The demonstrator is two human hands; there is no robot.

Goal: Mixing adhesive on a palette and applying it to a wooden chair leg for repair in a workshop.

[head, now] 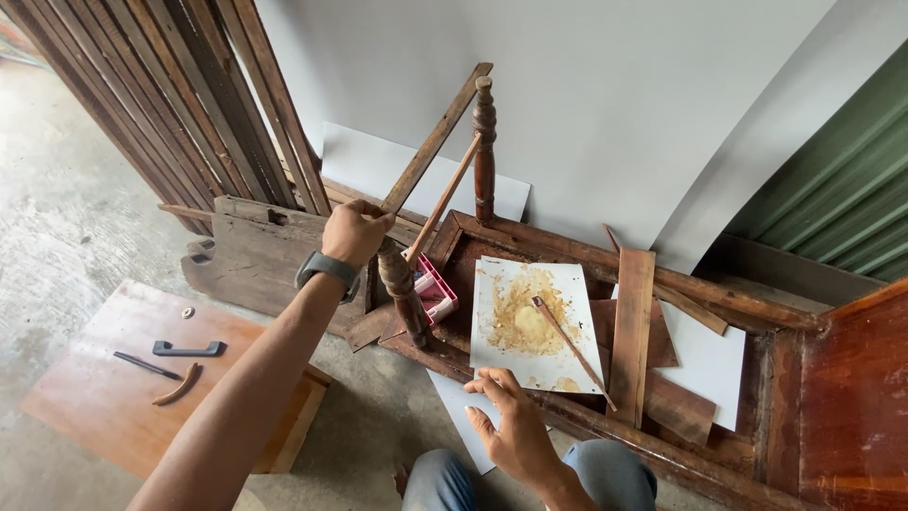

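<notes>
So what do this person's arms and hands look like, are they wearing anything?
Both arms are bare, with no sleeves or gloves in view. The left hand has a dark grey band, like a watch strap, round its wrist. The right hand wears nothing, and its fingernails are fairly long.

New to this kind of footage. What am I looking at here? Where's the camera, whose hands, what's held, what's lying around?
There is no machine: a person works with two bare hands, and the single picture comes from a camera on their head, looking down, with their knees at the bottom edge.

The left hand, with a wristband, grips a flat wooden slat that leans up toward the wall, beside a turned wooden post.

The right hand is open and rests by the edge of a white sheet smeared with yellowish paste; a thin stick lies across it.

The sheet sits in a dark wooden frame on the floor, with loose planks alongside. A black handle lies on a board to the left.
</notes>
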